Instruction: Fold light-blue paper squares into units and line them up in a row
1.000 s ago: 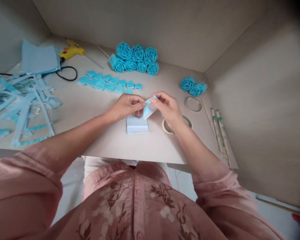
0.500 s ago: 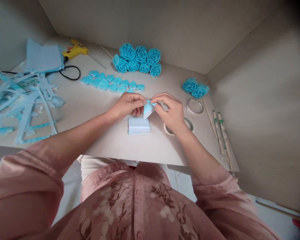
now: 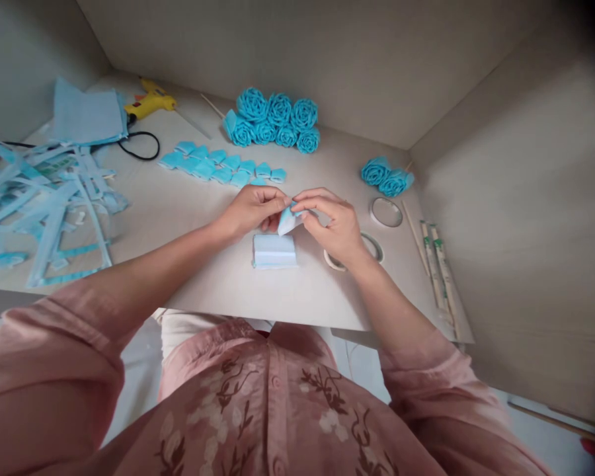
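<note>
Pinching blue paper piece (image 3: 287, 219) | paper stack (image 3: 274, 250) below | tape ring (image 3: 353, 250) beside

Surface: pale beige tabletop (image 3: 203, 218) set into a corner.
Landmark: small stack of light blue paper squares (image 3: 274, 250), near the front edge.
Behind the stack: row of folded bright blue paper petals (image 3: 223, 165); farther back, cluster of blue paper roses (image 3: 275, 122).
Far left of the stack: heap of light blue paper strips (image 3: 44, 198), yellow glue gun (image 3: 151, 102) with black cord.
Right of the stack: two white tape rolls (image 3: 385, 211), two more blue roses (image 3: 384, 175), thin wooden sticks (image 3: 439, 268).
</note>
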A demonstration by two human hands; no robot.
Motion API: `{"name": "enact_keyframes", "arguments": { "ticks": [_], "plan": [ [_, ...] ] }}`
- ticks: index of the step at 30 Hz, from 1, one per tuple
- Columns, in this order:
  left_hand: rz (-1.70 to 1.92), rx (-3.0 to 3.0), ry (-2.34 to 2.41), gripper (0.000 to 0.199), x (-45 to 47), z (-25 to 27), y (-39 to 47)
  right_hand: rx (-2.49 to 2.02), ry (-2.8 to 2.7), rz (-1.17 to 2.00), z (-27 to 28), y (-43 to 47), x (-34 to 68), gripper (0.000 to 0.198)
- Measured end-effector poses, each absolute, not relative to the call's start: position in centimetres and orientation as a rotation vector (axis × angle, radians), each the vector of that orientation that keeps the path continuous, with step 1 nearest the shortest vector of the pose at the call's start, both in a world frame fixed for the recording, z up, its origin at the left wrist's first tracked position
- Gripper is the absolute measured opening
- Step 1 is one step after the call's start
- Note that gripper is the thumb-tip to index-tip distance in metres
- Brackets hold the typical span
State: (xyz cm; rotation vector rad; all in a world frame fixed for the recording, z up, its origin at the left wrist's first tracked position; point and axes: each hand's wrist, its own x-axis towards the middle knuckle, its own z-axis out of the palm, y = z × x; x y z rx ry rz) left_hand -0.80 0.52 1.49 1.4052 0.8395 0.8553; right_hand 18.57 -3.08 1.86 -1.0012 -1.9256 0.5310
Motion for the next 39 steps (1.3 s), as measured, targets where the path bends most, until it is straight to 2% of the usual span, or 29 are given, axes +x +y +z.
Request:
{"name": "enact_keyframes", "arguments": {
  "ticks": [2,7,11,21,30,39],
  "plan": [
    [0.874,1.407,0.849,0.028,-0.82,1.48,0.55,-0.990,-1.846,0.704,2.07,-3.14,18.68,0.016],
    [0.898,1.445,0.838,0.024,-0.89,1.52,0.54,-1.151,-1.530,1.006,1.77,-2.54,18.95,0.044],
    [0.895,1.481,0.847,0.025,-0.90,1.35,0.63,-1.244,-1.496,1.156,1.34,-2.17,18.89,0.048],
    [0.913,1.501,0.807,0.037,-1.01,1.12,0.74,-1.229,-1.500,1.109,1.33,-2.15,18.80,0.037],
    [0.941,1.464,0.790,0.037,-0.91,0.94,0.84,-1.227,-1.523,1.076,1.68,-2.37,18.66,0.032],
    [0.927,1.497,0.817,0.034,-0.81,1.10,0.74,-1.241,-1.533,1.071,1.88,-2.62,18.44,0.042]
  ]
}}
